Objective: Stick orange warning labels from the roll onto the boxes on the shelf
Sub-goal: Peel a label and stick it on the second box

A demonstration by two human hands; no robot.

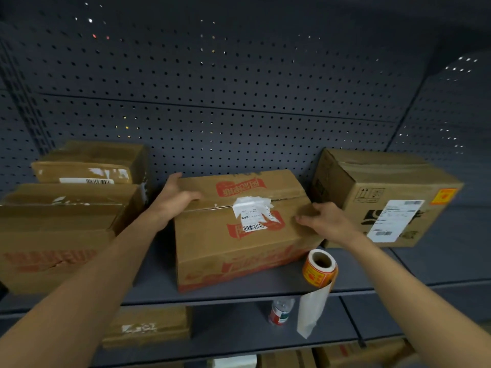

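**A:** Fingers [174, 179] on left hand [176, 199]?

**B:** Hooked over box [239, 251] at its far-left top edge, thumb lying on top. Right hand [328, 221] bent onto the right top edge, tips pressing down. Gripping from 2 sides, no label held.

**A:** Roll [320, 269]?

**B:** Standing on shelf [451, 256], just beside the box's front-right corner, liner tail hanging past the lip.

**A:** Risks?

**B:** Looks set to turn or drag the box. Could clip the roll with that corner and tip it off the shelf. Could also tear the loose white slip on top.
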